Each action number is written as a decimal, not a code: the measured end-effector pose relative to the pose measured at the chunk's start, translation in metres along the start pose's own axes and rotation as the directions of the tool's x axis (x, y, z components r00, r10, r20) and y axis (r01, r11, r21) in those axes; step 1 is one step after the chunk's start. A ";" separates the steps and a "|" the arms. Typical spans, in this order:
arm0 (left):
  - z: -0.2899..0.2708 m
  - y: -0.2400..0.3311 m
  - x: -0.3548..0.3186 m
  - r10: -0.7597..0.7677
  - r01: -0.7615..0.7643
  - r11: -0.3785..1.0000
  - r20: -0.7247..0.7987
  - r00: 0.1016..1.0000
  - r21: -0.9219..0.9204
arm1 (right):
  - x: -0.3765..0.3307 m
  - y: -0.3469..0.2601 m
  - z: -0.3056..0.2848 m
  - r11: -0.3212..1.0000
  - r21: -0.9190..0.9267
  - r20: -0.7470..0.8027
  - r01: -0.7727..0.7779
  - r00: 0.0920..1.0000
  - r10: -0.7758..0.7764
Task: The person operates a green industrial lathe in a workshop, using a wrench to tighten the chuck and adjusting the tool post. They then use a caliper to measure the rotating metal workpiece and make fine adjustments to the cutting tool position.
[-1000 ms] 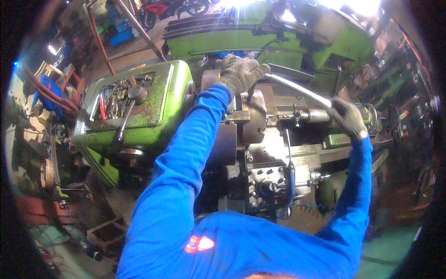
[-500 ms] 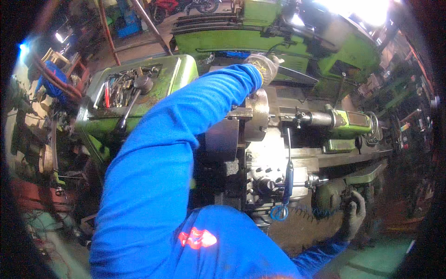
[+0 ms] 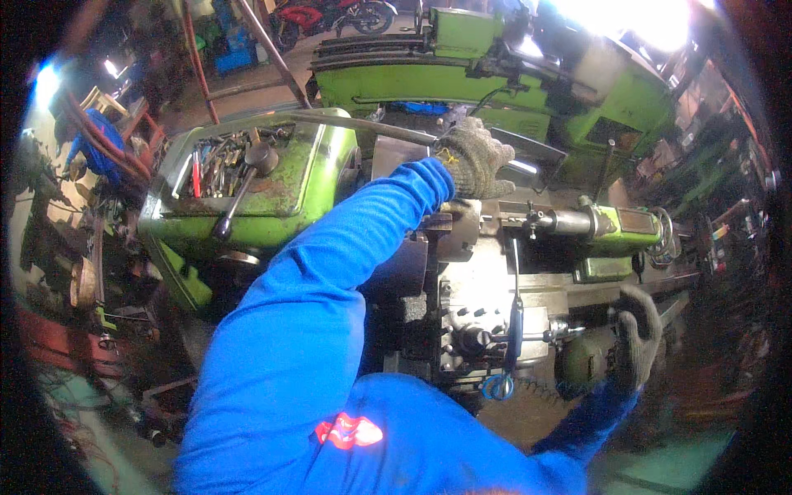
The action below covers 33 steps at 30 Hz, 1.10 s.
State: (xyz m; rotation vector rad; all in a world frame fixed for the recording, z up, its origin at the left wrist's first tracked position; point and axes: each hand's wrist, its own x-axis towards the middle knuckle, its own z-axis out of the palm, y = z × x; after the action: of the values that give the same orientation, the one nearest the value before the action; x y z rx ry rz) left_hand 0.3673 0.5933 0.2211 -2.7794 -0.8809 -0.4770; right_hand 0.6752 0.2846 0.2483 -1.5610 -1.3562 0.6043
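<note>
My left hand point(image 3: 478, 161), in a grey knitted glove, is closed around a long metal bar point(image 3: 371, 126) above the lathe chuck point(image 3: 462, 235). One length of the bar reaches left over the green headstock point(image 3: 318, 165); a short bright end shows right of my fingers. My right hand point(image 3: 639, 338), also gloved, is raised at the right beside the carriage, its fingers curved, apart from the thumb, with nothing visible between them. Nearest to it is a rounded green machine part point(image 3: 582, 359). A blow gun point(image 3: 515, 326) with a blue hose lies across the tool post area.
Loose tools and a round-headed hammer point(image 3: 261, 157) lie on the headstock. The green tailstock point(image 3: 627, 221) stands on the bed at right. Behind is a second green lathe point(image 3: 371, 87). A red motorcycle point(image 3: 309, 16) is parked far back.
My left hand has come nearer and lower, and the metal bar now shows lengthwise over the headstock. My right hand has risen slightly.
</note>
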 end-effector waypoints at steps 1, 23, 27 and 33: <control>-0.003 0.001 -0.003 -0.008 0.008 1.000 0.011 1.000 -0.008 | 0.016 -0.010 0.012 0.997 -0.028 0.036 0.073 0.997 -0.072; -0.010 -0.052 -0.037 -0.285 0.281 0.959 0.202 0.937 0.049 | 0.041 0.020 0.022 0.977 -0.117 0.134 0.180 0.977 -0.164; -0.029 -0.073 -0.005 -0.246 0.240 0.969 0.264 0.933 0.054 | 0.022 0.009 -0.001 0.967 -0.118 0.064 0.226 0.973 -0.220; -0.102 -0.043 0.042 -0.154 0.151 0.988 -0.080 0.985 -0.044 | 0.037 -0.037 0.022 0.980 0.153 0.035 0.129 0.990 -0.136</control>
State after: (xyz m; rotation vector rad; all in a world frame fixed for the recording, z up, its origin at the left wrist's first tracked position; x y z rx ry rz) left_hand 0.3491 0.6228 0.3347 -2.7147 -1.0813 -0.6355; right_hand 0.6492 0.3241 0.2792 -1.3324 -1.4031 0.6476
